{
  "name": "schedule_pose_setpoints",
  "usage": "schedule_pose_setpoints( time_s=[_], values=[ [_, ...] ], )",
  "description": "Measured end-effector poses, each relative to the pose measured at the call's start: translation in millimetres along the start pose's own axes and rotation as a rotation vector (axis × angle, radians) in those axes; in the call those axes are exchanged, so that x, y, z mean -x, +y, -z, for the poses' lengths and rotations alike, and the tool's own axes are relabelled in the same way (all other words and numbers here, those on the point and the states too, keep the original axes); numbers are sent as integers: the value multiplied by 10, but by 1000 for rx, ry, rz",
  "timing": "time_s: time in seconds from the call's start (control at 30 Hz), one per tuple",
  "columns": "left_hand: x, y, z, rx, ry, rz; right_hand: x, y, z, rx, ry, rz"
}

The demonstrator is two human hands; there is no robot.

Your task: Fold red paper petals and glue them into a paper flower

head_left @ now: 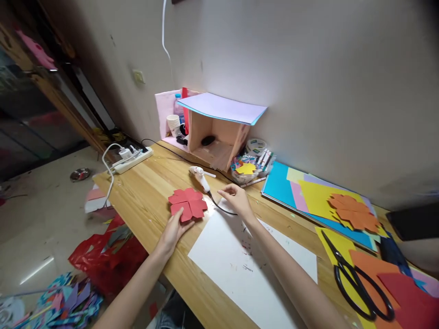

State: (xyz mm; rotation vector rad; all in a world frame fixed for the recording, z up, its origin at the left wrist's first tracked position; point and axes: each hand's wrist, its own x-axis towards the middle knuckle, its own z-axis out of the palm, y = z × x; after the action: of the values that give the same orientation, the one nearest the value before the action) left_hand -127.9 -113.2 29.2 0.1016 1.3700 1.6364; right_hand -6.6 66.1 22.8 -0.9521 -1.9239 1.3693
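Observation:
My left hand point(173, 232) grips a red paper flower point(188, 201) by its near edge, thumb on top and fingers beneath. The flower has notched petals and fold lines across it, and it is held just over the wooden table. My right hand point(236, 199) is beside a white glue gun point(199, 178), with its fingers loosely bent and slightly apart. I see nothing between those fingers. The glue gun rests on the table, its black cord running below my right hand. Beneath my right forearm lies a white paper sheet point(233, 269) marked with small stains.
Black-handled scissors point(360, 285) lie on coloured paper at the right. An orange paper flower point(353, 211) rests on stacked sheets. A cardboard box point(219, 146) and a tub of scraps point(245, 171) stand at the back. A power strip point(133, 160) sits at the left edge.

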Motion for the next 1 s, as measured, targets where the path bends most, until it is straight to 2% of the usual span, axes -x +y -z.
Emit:
schedule_pose_setpoints(
  time_s=[0.1,0.17,0.23,0.3,0.37,0.43,0.53,0.67,0.8,1.0],
  values=[
    [111,102,174,-251,-280,274,-208,56,-295,109,48,70],
    [136,145,268,-437,-330,272,-314,106,-441,212,3,90],
    [82,175,316,-624,-228,74,-394,141,-551,309,-41,123],
    [-36,203,318,-838,-44,-268,-452,150,-633,379,-60,173],
    [-178,226,294,-1088,66,-588,-484,135,-686,417,-85,226],
    [-299,235,263,-1264,100,-718,-485,106,-707,435,-115,259],
    [-394,216,232,-1410,119,-772,-416,50,-658,405,-111,257],
    [-399,167,229,-1503,120,-793,-212,-76,-444,320,-94,243],
    [-371,115,232,-1544,130,-845,-6,-262,-191,220,-211,203],
    [-371,40,257,-1414,199,-862,101,-440,-41,205,-330,-70]
  ],
)
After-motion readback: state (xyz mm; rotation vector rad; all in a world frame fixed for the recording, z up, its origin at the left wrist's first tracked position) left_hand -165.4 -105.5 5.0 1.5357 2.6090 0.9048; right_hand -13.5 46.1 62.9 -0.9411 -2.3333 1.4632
